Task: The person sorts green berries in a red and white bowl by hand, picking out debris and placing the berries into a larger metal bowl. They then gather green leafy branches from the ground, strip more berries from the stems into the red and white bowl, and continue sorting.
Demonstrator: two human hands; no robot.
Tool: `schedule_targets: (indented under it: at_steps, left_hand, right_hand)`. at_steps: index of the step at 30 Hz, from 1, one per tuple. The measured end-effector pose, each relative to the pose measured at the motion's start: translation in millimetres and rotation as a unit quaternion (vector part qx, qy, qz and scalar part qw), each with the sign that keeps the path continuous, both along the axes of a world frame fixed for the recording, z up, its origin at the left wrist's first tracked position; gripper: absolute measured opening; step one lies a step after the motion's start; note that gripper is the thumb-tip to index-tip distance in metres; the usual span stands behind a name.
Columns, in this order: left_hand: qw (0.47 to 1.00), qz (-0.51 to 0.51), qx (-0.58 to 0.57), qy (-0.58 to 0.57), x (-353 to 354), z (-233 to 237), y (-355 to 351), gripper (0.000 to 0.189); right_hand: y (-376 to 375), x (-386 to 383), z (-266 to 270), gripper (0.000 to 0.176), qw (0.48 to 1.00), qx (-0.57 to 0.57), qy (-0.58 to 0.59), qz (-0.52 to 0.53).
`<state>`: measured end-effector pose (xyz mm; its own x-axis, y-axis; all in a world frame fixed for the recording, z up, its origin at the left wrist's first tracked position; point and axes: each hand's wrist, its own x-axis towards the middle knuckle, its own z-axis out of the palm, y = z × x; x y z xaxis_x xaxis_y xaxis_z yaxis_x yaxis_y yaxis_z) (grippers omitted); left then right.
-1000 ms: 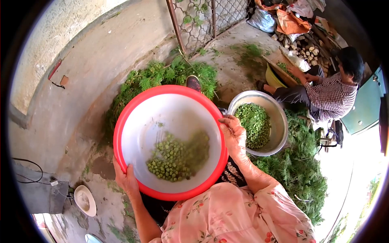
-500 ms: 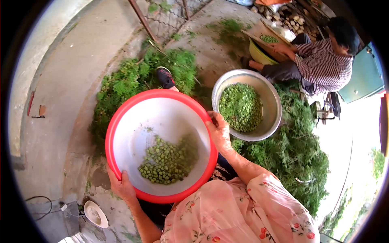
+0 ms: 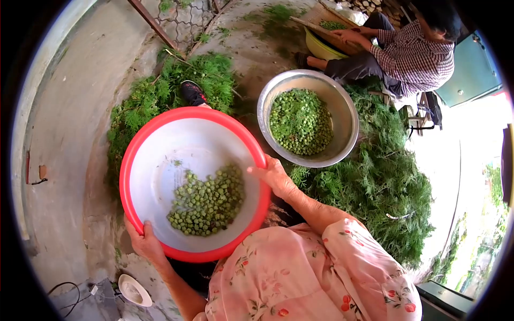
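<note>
A white basin with a wide red rim is held in front of my body, tilted a little. Small round green cones lie heaped in its lower right part. My left hand grips the rim at the lower left, thumb over the edge, fingers hidden beneath. On the right side, my right hand clasps the rim with its thumb pointing inward over the basin. Just beyond that hand stands a metal basin holding more green cones mixed with leafy bits.
Cut green branches cover the ground at right, and another pile lies at left by a shoe. A seated person works over a yellow tub at upper right. A pale hat lies at lower left.
The camera view has shifted, so the surroundings sit further left and higher. The cones in the red-rimmed basin have settled from a blur, and my right thumb now reaches over the rim.
</note>
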<state>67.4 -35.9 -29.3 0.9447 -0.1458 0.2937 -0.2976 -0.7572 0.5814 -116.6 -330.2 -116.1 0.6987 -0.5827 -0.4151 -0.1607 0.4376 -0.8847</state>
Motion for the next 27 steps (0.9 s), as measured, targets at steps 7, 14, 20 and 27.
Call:
schedule_targets:
  at_steps: [7, 14, 20, 27]
  left_hand:
    - [0.999, -0.012, -0.038, -0.001, 12.2, 1.2, 5.4, 0.053]
    - [0.986, -0.050, -0.156, 0.037, 10.1, -2.2, 17.0, 0.043]
    - [0.978, -0.073, -0.185, 0.062, 12.5, 10.0, 0.7, 0.045]
    - [0.984, -0.075, -0.148, 0.067, 18.9, 19.6, -10.8, 0.047]
  right_hand:
    - [6.2, 8.5, 9.1, 0.043, 0.999, 0.012, -0.012, -0.043]
    - [4.7, 19.8, 20.0, 0.037, 0.999, -0.017, 0.002, -0.031]
    - [5.8, 29.6, -0.9, 0.038, 0.998, 0.002, 0.037, -0.046]
    - [7.2, 27.2, -17.2, 0.043, 0.999, 0.002, 0.002, -0.045]
